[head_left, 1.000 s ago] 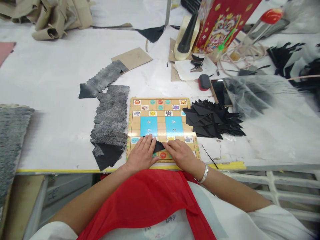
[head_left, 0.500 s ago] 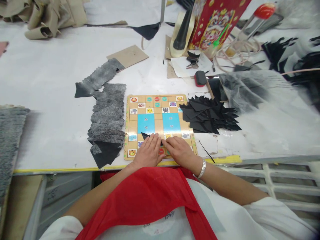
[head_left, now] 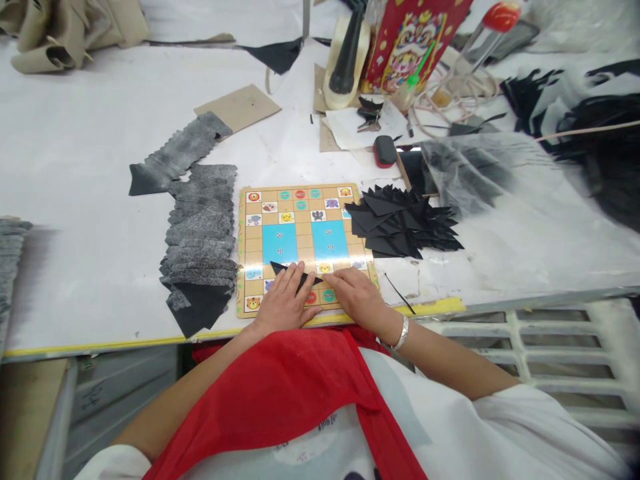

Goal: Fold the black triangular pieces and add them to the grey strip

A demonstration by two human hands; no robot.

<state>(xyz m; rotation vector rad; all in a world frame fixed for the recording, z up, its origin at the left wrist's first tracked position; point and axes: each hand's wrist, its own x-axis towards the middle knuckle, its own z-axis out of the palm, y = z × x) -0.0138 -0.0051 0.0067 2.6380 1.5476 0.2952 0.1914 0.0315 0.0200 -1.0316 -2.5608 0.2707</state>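
Observation:
A dark triangular piece of black material point(head_left: 306, 280) lies folded or flat, I cannot tell which, on a printed board game sheet point(head_left: 304, 245) with animal pictures and two blue blocks. My left hand point(head_left: 284, 298) rests flat over it with fingers stretched out, pressing it to the board. At the piece's right tip, the fingers of my right hand point(head_left: 356, 297) are drawn together in a pinch, the fingertips partly hidden. Right of the board is a heap of pointed black pieces point(head_left: 405, 223). On the left, overlapping grey-backed pieces point(head_left: 200, 227) lie in a row.
A brown cardboard piece point(head_left: 245, 110) lies behind the grey row. Farther back stand a red box point(head_left: 415, 47), a black-handled tool on a pale block point(head_left: 346, 60) and a red-topped bottle point(head_left: 480, 47). Clear plastic film point(head_left: 470, 173) lies at the right. Yellow tape point(head_left: 435, 308) lines the table edge.
The camera view has shifted, so the scene sits farther left. My hands have moved slightly apart, showing more of the black piece between them.

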